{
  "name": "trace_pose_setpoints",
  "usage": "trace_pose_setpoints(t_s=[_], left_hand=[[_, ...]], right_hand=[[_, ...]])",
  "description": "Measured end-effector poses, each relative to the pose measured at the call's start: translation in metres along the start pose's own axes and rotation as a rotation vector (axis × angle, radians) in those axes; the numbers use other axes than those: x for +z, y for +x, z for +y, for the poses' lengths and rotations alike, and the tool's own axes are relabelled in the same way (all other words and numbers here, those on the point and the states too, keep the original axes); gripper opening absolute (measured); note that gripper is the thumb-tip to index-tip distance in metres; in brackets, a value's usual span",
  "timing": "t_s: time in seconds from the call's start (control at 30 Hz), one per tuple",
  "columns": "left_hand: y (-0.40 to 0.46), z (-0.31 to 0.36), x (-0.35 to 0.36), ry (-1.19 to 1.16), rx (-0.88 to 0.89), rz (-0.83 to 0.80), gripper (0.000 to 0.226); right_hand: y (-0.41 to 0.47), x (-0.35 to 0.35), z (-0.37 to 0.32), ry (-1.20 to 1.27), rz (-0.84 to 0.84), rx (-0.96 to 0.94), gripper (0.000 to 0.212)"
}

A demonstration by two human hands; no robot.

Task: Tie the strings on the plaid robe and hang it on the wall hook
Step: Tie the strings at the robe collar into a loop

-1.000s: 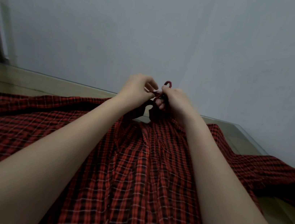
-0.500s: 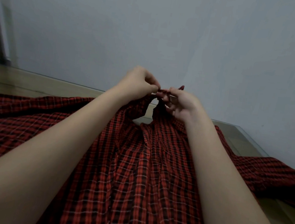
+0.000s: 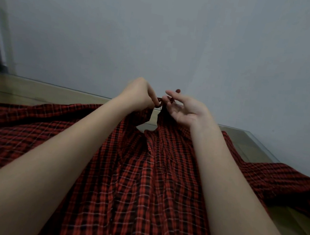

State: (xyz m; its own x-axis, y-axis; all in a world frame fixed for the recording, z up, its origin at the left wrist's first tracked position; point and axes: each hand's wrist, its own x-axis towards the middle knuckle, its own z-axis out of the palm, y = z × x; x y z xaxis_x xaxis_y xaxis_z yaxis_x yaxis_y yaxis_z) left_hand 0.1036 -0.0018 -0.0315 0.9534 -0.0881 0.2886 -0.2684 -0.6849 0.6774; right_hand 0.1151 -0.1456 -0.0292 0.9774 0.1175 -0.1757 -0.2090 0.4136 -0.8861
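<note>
Tying strings (image 3: pixel 165 101) at plaid robe (image 3: pixel 142 175) collar, frame centre | my left hand (image 3: pixel 140 95) pinches one string, right hand (image 3: pixel 186 109) spread loose | I'd keep tension, cinch snug

Red-black plaid robe (image 3: pixel 140 185) spread flat on table – strings (image 3: pixel 165 101) lifted at neckline.

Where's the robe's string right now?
Head view, centre: the string sits at the robe's neckline, between the left hand and right hand.
</note>
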Motion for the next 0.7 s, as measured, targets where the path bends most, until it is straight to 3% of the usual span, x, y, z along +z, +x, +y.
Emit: trace_pose_setpoints(t_s=[0.07,0.17,0.27,0.33,0.43,0.63,0.7], left_hand=[[0.0,0.0,0.0,-0.003,-0.018,0.023,0.018],[0.002,0.001,0.0,-0.242,-0.066,0.082,0.023],[0.003,0.002,-0.004,-0.465,-0.147,0.096,0.033],[0.003,0.003,-0.008,-0.563,-0.173,0.036,0.031],[0.002,0.0,-0.01,-0.587,-0.143,-0.084,0.03],[-0.006,0.002,-0.009,-0.815,0.009,-0.321,0.018],[-0.006,0.003,-0.01,-0.841,0.041,-0.322,0.017]], right_hand=[[-0.002,0.001,-0.003,-0.058,-0.044,-0.029,0.011],[-0.01,0.004,-0.008,-0.116,-0.123,-0.03,0.007],[-0.018,0.008,-0.01,-0.122,-0.121,-0.031,0.03],[-0.021,0.011,-0.011,-0.17,-0.099,-0.051,0.047],[-0.022,0.014,-0.013,-0.277,-0.056,-0.095,0.056],[-0.022,0.017,-0.016,-0.462,0.014,-0.171,0.044],[-0.022,0.017,-0.016,-0.483,0.006,-0.192,0.04]])
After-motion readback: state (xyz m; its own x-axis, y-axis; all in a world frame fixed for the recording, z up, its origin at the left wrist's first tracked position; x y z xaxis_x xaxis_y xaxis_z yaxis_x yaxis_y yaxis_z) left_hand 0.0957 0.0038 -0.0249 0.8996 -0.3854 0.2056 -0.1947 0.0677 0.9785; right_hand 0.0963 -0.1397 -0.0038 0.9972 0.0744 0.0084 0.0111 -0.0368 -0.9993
